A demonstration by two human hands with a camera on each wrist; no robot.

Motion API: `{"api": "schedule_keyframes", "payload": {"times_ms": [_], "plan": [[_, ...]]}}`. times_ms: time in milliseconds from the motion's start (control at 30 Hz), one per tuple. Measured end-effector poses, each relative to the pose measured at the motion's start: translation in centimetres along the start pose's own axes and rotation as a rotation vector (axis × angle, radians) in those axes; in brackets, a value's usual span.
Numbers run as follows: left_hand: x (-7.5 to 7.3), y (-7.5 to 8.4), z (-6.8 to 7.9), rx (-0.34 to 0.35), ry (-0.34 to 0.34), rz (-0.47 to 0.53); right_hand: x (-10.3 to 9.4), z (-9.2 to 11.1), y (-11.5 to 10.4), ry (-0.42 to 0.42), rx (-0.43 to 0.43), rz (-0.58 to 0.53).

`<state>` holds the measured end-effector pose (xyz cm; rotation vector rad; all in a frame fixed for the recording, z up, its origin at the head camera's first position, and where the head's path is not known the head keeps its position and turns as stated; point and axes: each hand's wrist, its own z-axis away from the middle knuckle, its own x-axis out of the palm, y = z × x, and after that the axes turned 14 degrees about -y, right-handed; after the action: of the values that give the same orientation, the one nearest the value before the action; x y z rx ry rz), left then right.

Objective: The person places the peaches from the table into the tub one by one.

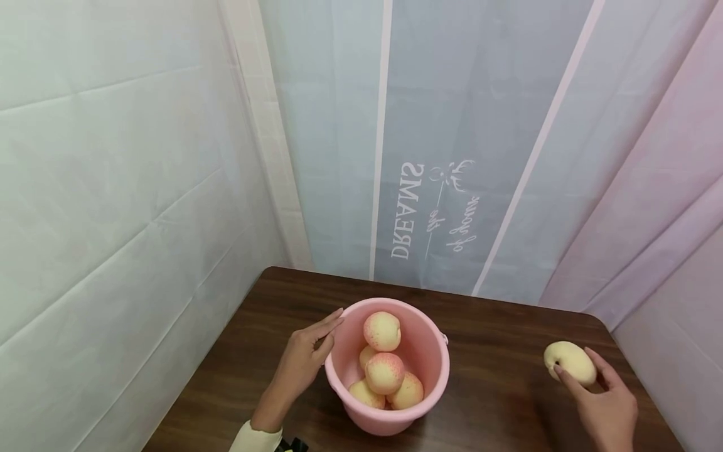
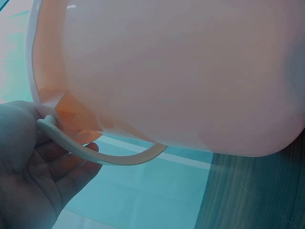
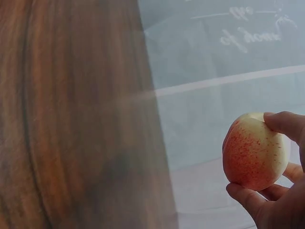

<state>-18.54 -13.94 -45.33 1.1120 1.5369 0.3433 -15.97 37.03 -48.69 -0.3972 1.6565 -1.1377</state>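
Observation:
A pink bucket stands on the dark wood table, with several yellow-and-red peaches inside. My left hand holds the bucket's left rim, beside the joint of its handle. In the left wrist view, the fingers curl behind that handle against the outer wall. At the right, my right hand pinches a single peach between thumb and fingers, above the table and well apart from the bucket. Its red-speckled side shows in the right wrist view, where the peach is gripped at top and bottom.
The dark wood table ends at a back edge against a blue-grey curtain with printed lettering. A white cloth wall borders the left, a pinkish curtain the right.

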Motion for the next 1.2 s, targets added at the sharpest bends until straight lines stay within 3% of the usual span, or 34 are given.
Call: {"api": "schedule_keyframes", "payload": {"times_ms": [267,667,1200], "plan": [[0.0,0.0,0.2,0.008,0.004,0.012,-0.1,1.7,-2.8,0.021,-0.086,-0.016],[-0.1,0.1,0.1,-0.001,-0.004,0.03,-0.5,3.5,-5.9,-0.014,-0.124,-0.032],[-0.1,0.2,0.1,0.032,0.012,0.011,-0.2,4.5,-8.3,-0.122,-0.205,-0.053]]}}
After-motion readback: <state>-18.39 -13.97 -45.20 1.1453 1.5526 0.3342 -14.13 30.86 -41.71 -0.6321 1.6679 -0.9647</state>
